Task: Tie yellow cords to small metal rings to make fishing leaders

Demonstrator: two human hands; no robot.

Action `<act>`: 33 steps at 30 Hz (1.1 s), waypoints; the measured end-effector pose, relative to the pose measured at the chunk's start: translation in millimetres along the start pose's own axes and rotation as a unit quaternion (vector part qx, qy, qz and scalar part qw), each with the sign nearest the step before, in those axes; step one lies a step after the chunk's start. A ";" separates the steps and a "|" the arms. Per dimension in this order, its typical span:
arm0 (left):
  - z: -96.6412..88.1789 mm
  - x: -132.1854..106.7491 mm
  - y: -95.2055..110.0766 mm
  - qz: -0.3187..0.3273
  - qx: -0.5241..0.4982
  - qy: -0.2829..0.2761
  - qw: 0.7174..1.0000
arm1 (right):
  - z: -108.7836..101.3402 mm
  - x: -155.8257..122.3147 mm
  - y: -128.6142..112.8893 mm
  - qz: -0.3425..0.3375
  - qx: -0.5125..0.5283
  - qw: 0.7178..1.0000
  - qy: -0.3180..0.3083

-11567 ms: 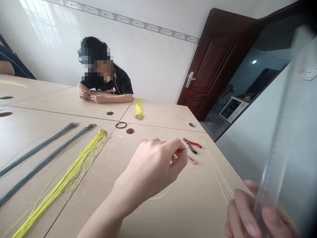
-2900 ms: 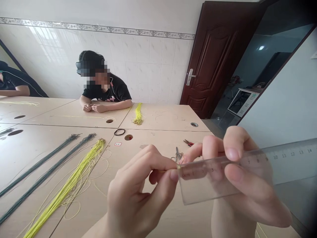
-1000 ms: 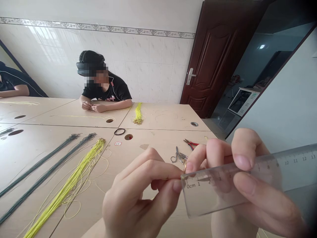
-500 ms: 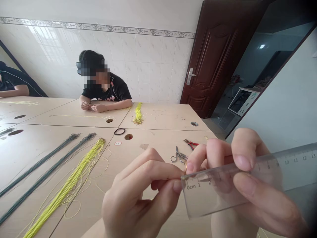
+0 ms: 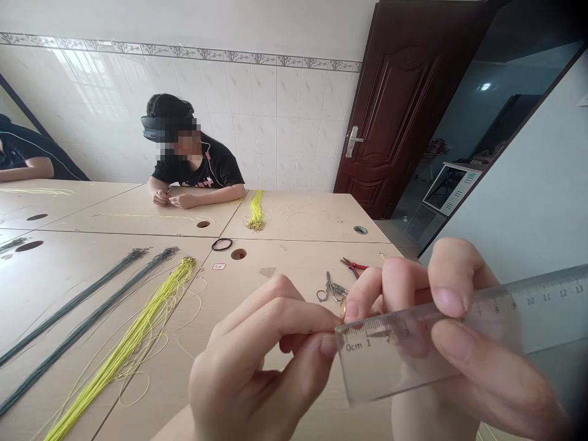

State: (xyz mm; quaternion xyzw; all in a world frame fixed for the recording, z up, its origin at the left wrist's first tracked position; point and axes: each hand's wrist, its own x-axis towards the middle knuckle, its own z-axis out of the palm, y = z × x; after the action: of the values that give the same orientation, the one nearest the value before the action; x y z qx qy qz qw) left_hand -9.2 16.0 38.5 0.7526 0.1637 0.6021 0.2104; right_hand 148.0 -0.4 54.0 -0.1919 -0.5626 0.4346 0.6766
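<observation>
My right hand (image 5: 478, 324) grips a clear plastic ruler (image 5: 381, 373) between thumb and fingers, its zero end pointing left. Closed in a pinch, my left hand (image 5: 266, 349) has its fingertips at the ruler's zero corner. What it pinches is mostly hidden; a small gold-coloured piece (image 5: 343, 309) shows just above that corner, against a fingertip of my right hand. Beyond the hands lie small scissors (image 5: 327, 288) and red-handled pliers (image 5: 353, 266), partly covered by my right fingers.
Bundles of yellow cord (image 5: 133, 343) and dark green cord (image 5: 87, 318) stretch across the table (image 5: 248, 282) on the left. Farther back are a black loop (image 5: 222, 244), another yellow bundle (image 5: 256, 211) and a co-worker (image 5: 197, 165) seated opposite. Round holes pierce the tabletop.
Both hands and the ruler hold nearly the same position. The co-worker's head has turned slightly.
</observation>
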 end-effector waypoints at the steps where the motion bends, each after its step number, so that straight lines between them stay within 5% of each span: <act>1: -0.2 0.3 0.7 -0.001 0.002 0.000 1.000 | -0.5 -0.3 0.4 0.000 -0.001 1.000 0.003; 33: -0.6 1.9 2.0 0.004 0.010 0.003 1.000 | 0.5 0.5 0.7 -0.001 0.000 1.000 0.007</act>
State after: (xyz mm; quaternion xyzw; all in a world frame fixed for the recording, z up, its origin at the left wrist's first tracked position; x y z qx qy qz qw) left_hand -9.4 15.3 41.2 0.7536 0.1668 0.6036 0.1998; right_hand 147.2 0.2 53.9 -0.1944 -0.5580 0.4329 0.6807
